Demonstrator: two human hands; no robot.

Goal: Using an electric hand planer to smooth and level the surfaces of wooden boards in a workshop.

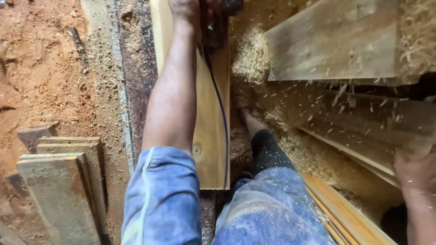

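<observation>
Fingers of the left hand [185, 11] are curled around a dark power tool [220, 18] at the far end of a pale plank [211, 131], right at the top edge of the shot, so I can't see each finger, just a closed grip on the tool's body. The right hand [415, 174] sits low on the right, blurred, resting near the edge of some sloped boards [363, 131]; can't tell if those fingers are spread or closed.

Working outward: the bare left forearm runs straight along the plank, with a blue sleeve at the bottom. A thin blue cord [222, 118] trails back down the plank's right side from the tool. The plank itself lies lengthwise on a dark, rusty-looking bench [136, 81], a small knot near its close end.

What I'd worry about: that cord lies on the very board the tool is on, so it could snag or get nicked. Chips [345, 97] are flying off to the right, and only one hand is on the tool, so a catch at a knot could jerk it.

Surroundings: heaps of wood shavings [252, 56], a wide board [336, 41] up top, stacked offcuts [61, 181] on the left, reddish dirt floor [36, 68].
</observation>
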